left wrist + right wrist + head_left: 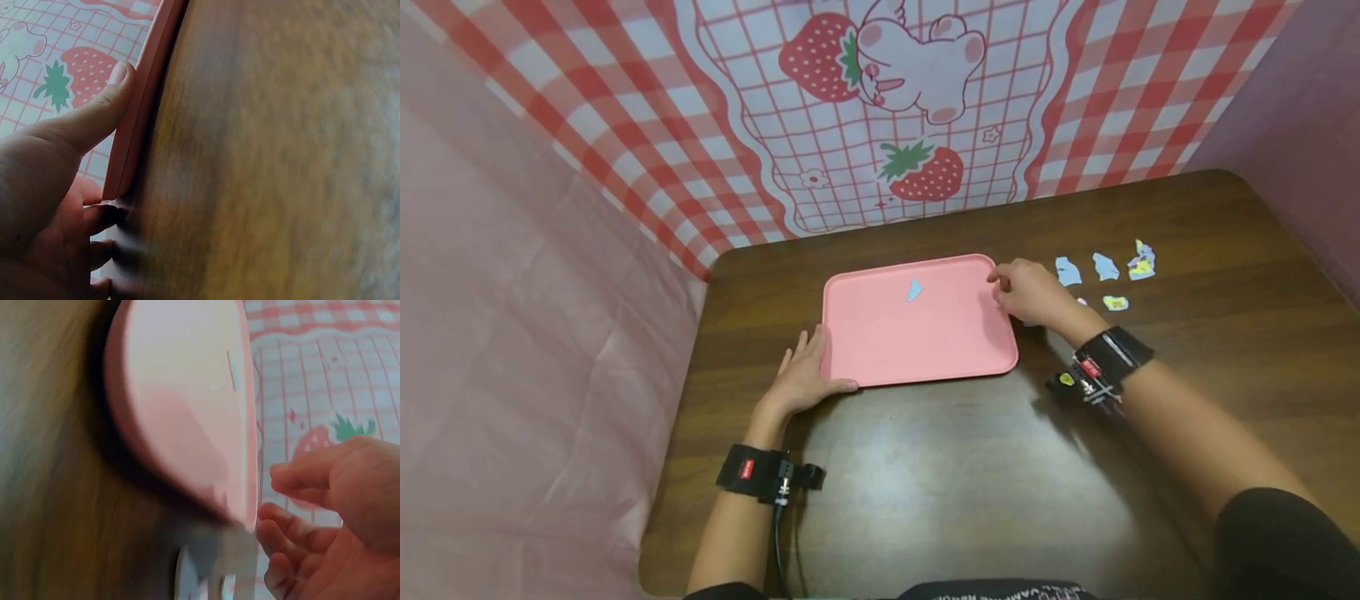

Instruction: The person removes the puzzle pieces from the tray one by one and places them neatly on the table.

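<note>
A pink rectangular tray lies on the wooden table, with one small light-blue flat piece in its upper middle part. At the tray's near left corner, my left hand rests against the rim; its fingers lie along the left side and the thumb along the front edge. My right hand hovers at the tray's right edge. In the right wrist view its fingers are loosely bent, and nothing shows between thumb and fingertips. Just beyond that hand lie two light-blue pieces and a patterned piece.
A small yellow piece lies nearer on the right of the table, and others are partly hidden by the right hand. A checked strawberry cloth hangs behind the table. Pink curtain borders the left side.
</note>
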{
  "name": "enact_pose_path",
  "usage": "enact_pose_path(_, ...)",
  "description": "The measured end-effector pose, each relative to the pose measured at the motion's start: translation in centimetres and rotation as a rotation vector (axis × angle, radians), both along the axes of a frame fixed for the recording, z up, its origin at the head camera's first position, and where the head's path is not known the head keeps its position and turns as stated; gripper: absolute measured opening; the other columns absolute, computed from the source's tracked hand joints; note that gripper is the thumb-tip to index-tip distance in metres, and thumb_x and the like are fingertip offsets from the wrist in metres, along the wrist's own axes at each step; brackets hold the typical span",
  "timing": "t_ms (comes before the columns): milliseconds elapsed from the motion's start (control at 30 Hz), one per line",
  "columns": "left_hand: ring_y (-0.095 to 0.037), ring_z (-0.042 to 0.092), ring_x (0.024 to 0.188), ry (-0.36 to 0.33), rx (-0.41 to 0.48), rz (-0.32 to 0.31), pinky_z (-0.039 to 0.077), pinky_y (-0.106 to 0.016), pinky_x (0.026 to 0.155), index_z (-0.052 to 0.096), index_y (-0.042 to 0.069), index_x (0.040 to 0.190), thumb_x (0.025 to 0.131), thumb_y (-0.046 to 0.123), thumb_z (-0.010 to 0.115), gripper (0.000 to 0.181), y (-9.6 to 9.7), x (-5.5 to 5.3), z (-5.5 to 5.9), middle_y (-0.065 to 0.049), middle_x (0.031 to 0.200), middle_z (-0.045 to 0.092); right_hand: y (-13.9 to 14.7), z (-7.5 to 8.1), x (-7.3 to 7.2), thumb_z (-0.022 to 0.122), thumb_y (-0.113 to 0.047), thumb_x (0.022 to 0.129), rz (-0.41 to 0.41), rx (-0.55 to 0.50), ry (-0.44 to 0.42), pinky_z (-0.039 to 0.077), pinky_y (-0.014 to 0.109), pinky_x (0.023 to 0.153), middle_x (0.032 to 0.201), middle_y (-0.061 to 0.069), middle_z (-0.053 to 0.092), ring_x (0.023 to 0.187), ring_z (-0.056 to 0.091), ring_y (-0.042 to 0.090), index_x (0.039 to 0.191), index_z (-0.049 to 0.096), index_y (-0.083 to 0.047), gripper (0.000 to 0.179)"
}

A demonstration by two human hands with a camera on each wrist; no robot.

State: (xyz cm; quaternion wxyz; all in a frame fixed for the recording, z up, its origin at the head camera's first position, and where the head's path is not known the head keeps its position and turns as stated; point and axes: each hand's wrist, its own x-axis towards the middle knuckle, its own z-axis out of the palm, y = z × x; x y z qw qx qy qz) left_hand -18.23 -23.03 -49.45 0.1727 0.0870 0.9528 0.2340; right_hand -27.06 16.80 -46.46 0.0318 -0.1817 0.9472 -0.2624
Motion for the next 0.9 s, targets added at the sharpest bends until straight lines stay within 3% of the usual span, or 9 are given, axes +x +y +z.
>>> enact_pose_path(333,-0.031,-0.007,0.154,-0.01,0.003,0.012,-0.001,-0.057,0.12,-0.002,0.008,0.162,0.081,0.068,0.072,0.125,0.1,0.0,-0.1,-0.009,0.169,-0.001,-6.0,-0.1,-1.5,0.057,-0.007,0.097,0.264,0.161,0.007,0.049,0.046,0.085,0.108,0.018,0.064,0.098,0.058,0.03,0.127,0.069,-0.003,0.033)
enact_pose_path(433,-0.031,-0.007,0.154,-0.007,0.007,0.008,-0.001,-0.057,0.12,-0.001,0.007,0.162,0.081,0.067,0.072,0.124,0.1,0.0,0.0,-0.009,0.168,0.0,-7.4,0.0,-1.6,0.055,-0.008,0.099,0.3,0.211,0.019,0.05,0.048,0.088,0.115,0.021,0.063,0.105,0.061,0.033,0.136,0.064,-0.007,0.038)
enact_pose_path(633,-0.031,-0.006,0.154,-0.001,0.003,0.006,0.0,-0.057,0.12,0.0,0.007,0.162,0.081,0.066,0.073,0.124,0.1,0.0,0.3,-0.01,0.168,0.001,-9.1,-1.2,-2.6,0.05,-0.015,0.105,0.3,0.277,0.049,0.049,0.052,0.094,0.137,0.023,0.053,0.119,0.056,0.039,0.145,0.057,-0.017,0.042)
enact_pose_path(767,-0.031,-0.006,0.154,-0.006,0.002,0.005,0.0,-0.058,0.12,0.0,0.007,0.162,0.081,0.066,0.073,0.124,0.1,0.0,0.3,-0.01,0.168,0.0,-9.5,-1.8,-3.3,0.051,-0.015,0.104,0.297,0.243,0.073,0.049,0.051,0.093,0.131,0.022,0.055,0.115,0.058,0.036,0.133,0.067,-0.017,0.033)
enact_pose_path(900,-0.032,-0.007,0.154,-0.009,-0.001,0.005,0.0,-0.058,0.119,0.0,0.006,0.162,0.081,0.065,0.073,0.124,0.1,0.0,0.3,-0.011,0.168,0.0,-9.7,-1.9,-3.7,0.056,-0.017,0.103,0.278,0.215,0.082,0.052,0.048,0.082,0.118,0.018,0.056,0.1,0.061,0.031,0.115,0.072,-0.015,0.021)
